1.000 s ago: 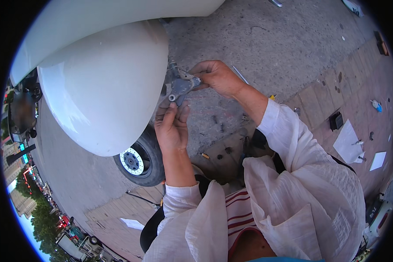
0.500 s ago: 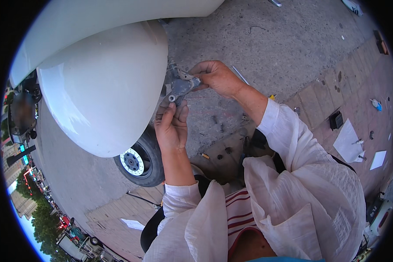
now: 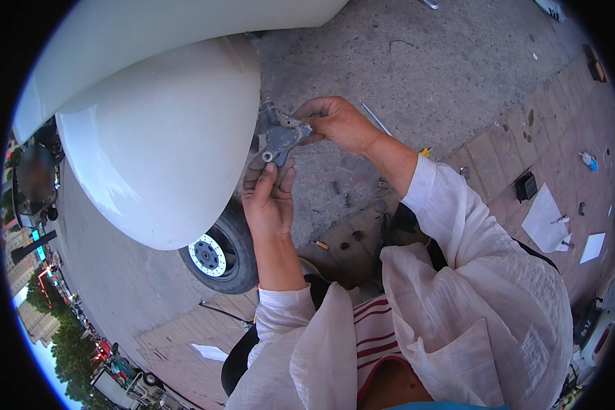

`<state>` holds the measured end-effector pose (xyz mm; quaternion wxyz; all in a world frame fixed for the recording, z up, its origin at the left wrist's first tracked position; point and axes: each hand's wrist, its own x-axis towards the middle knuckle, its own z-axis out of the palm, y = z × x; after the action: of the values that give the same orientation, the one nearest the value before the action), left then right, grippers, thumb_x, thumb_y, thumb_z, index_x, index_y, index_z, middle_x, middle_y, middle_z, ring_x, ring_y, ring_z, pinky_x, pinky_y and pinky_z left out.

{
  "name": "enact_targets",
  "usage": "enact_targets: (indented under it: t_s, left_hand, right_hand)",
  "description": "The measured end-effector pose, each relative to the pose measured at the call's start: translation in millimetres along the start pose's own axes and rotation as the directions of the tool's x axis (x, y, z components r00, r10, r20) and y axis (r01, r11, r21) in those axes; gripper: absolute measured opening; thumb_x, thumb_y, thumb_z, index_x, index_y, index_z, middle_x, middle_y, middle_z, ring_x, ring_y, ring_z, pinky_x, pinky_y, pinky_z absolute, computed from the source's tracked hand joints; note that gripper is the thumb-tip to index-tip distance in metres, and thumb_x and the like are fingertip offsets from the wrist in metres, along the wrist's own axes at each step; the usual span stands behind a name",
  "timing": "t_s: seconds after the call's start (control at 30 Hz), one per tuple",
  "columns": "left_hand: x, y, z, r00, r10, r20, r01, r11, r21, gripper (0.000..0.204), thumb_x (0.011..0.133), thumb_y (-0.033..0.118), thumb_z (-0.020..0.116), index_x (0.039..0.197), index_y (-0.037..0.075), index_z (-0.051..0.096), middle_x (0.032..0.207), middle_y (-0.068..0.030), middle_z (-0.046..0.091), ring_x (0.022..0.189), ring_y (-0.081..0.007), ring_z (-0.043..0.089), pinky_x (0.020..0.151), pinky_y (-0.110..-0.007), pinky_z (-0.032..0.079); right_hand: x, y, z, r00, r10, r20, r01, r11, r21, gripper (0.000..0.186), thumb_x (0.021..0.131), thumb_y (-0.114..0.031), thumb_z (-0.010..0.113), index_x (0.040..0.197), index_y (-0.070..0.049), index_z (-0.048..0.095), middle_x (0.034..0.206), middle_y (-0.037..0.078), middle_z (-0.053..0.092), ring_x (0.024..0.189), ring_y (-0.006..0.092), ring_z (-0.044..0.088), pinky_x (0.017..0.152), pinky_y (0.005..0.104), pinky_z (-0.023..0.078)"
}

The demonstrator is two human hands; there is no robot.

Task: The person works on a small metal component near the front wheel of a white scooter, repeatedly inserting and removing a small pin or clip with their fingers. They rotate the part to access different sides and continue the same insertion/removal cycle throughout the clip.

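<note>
A grey, dirty brake caliper [image 3: 280, 140] is held up beside the edge of a white fender [image 3: 164, 137]. My left hand [image 3: 269, 195] grips its lower end from below, thumb close to a round metal boss. From the right, my right hand [image 3: 338, 124] pinches the caliper's other end between thumb and fingers. Part of its far side is hidden behind the fender edge and my fingers. Under the fender, left of my left forearm, is a wheel [image 3: 234, 256] with a black tyre and a shiny drilled brake disc [image 3: 207, 255].
A thin metal rod [image 3: 377, 119] lies on the pavement beyond my right forearm. Small dark parts [image 3: 345, 244] and a yellow-tipped piece [image 3: 321, 244] are near my feet. To the right are a black box [image 3: 525, 186], a white sheet [image 3: 547, 219] and a blue-and-white bottle [image 3: 588, 162].
Both hands keep their hold on the caliper, almost still. The view has shifted very slightly.
</note>
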<state>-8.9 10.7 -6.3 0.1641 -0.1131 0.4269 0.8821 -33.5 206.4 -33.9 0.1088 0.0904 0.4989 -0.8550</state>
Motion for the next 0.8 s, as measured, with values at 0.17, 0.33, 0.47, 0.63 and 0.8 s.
enact_targets:
  t_s: [0.17,0.33,0.47,0.63,0.8]
  left_hand:
    - [4,2,-1,1.0,0.001,0.005,-0.001,1.0,0.016,0.019,0.092,-0.002,0.053,0.11,-0.004,0.06,0.102,-0.0184,0.068,0.088,-0.0269,0.071,0.075,-0.033,0.062]
    - [8,-3,0,0.999,0.034,-0.006,-0.033,0.997,0.071,0.022,0.093,0.0,0.053,0.114,-0.005,0.058,0.103,-0.0174,0.067,0.086,-0.0251,0.071,0.074,-0.031,0.062]
    - [10,-4,1,0.999,0.045,-0.021,-0.044,0.996,0.075,0.025,0.093,0.001,0.054,0.118,-0.002,0.057,0.105,-0.0158,0.066,0.083,-0.0237,0.071,0.073,-0.03,0.062]
    - [12,-14,-4,0.995,0.099,0.024,-0.1,0.994,0.039,0.028,0.093,0.0,0.054,0.121,0.001,0.056,0.114,-0.0151,0.063,0.104,-0.0253,0.064,0.09,-0.039,0.056]
    - [11,-19,6,0.978,0.194,0.082,-0.197,0.98,0.037,0.031,0.092,0.001,0.054,0.123,0.0,0.053,0.124,-0.0154,0.056,0.118,-0.0258,0.055,0.102,-0.043,0.048]
  right_hand:
    - [1,1,-2,1.0,-0.007,0.013,0.007,1.0,0.003,0.017,0.091,-0.001,0.058,0.104,0.007,0.064,0.099,0.014,0.067,0.089,0.0205,0.068,0.078,0.0309,0.061]
    - [1,3,-3,1.0,-0.011,0.026,0.011,1.0,0.003,0.018,0.09,0.002,0.054,0.104,0.008,0.064,0.099,0.013,0.066,0.089,0.0187,0.067,0.08,0.0312,0.059]
    - [1,1,-1,1.0,-0.002,0.017,0.002,1.0,0.014,0.019,0.09,0.003,0.051,0.103,0.008,0.064,0.099,0.013,0.066,0.089,0.0179,0.066,0.082,0.0315,0.058]
    - [2,3,-4,0.999,-0.008,0.031,0.007,1.0,0.008,0.019,0.091,0.002,0.051,0.104,0.008,0.063,0.1,0.012,0.066,0.09,0.0176,0.066,0.083,0.032,0.058]
    - [4,6,-4,0.999,-0.012,0.04,0.012,1.0,0.0,0.018,0.092,0.001,0.052,0.104,0.008,0.063,0.1,0.012,0.066,0.091,0.0173,0.065,0.084,0.0323,0.058]
